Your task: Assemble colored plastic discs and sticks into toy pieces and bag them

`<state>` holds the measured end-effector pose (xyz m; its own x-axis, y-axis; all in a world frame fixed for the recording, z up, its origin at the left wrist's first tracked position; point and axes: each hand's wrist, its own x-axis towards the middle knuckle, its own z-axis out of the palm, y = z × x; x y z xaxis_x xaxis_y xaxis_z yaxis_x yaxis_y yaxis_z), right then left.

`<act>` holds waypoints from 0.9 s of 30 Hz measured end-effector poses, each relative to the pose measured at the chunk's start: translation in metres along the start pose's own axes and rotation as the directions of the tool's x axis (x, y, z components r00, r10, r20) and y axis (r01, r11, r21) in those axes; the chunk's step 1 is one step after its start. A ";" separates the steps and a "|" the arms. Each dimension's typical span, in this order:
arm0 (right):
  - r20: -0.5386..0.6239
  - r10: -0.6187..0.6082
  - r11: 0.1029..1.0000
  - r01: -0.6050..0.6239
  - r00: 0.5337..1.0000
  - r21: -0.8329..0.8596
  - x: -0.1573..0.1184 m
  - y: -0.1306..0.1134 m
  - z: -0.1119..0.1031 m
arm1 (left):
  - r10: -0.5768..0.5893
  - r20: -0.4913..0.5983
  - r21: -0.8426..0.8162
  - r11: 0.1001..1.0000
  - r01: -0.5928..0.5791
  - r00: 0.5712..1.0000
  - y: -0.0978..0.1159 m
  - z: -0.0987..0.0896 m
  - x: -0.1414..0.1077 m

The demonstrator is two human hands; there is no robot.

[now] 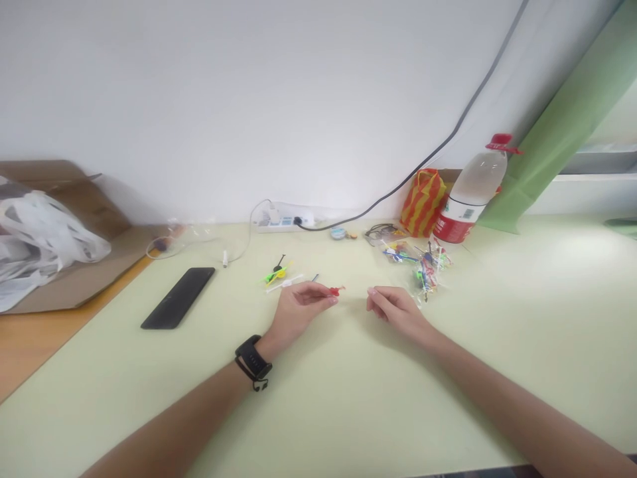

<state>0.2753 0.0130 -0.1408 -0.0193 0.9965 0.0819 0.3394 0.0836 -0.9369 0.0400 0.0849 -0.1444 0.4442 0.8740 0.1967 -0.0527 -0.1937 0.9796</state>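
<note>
Between the thumb and fingertips of my left hand point(300, 309) is a small red plastic piece point(335, 291), its thin end pointing right. My right hand point(395, 309) is a short way to the right, apart from the red piece, with its fingers curled and pinched together. Whether anything small is between those fingertips cannot be made out. Behind my left hand lie small green, yellow, black and white plastic pieces point(277, 273). Beyond my right hand are clear bags of colourful plastic pieces point(426, 272).
A black phone point(178, 298) lies on the pale green table point(318, 411) at the left. Further back are a power strip point(283, 223), a white cable, a striped bag point(423, 202) and a large bottle point(470, 192). A cardboard box point(74, 265) holding white plastic stands far left.
</note>
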 end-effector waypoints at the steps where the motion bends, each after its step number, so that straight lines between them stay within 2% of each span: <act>1: -0.001 0.000 1.000 0.000 1.000 0.000 0.000 0.000 0.000 | 0.001 0.010 0.013 1.000 -0.001 1.000 -0.001 0.000 0.000; 6: 0.006 -0.006 1.000 0.006 1.000 -0.006 -0.001 -0.002 0.000 | 0.032 0.058 0.130 0.991 -0.039 0.998 -0.003 0.002 -0.003; 13: 0.021 -0.014 1.000 0.014 1.000 -0.016 0.000 0.000 0.001 | 0.122 0.131 0.316 0.935 -0.158 0.984 -0.004 0.003 -0.007; 18: 0.028 -0.018 0.999 0.019 0.999 -0.034 -0.001 0.000 0.001 | 0.183 0.207 0.473 0.841 -0.263 0.961 -0.004 0.000 -0.006; 23: 0.038 -0.059 0.991 0.063 0.998 -0.115 -0.003 0.004 0.002 | 0.201 0.297 0.557 0.757 -0.340 0.933 -0.007 -0.004 -0.004; 27: 0.093 -0.123 0.970 0.139 0.988 -0.197 -0.003 0.007 0.004 | 0.230 0.374 0.646 0.631 -0.430 0.898 -0.007 -0.009 -0.002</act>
<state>0.2735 0.0106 -0.1492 -0.1484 0.9751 0.1646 0.5117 0.2182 -0.8310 0.0314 0.0881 -0.1513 0.7217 0.5739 0.3871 0.3531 -0.7861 0.5073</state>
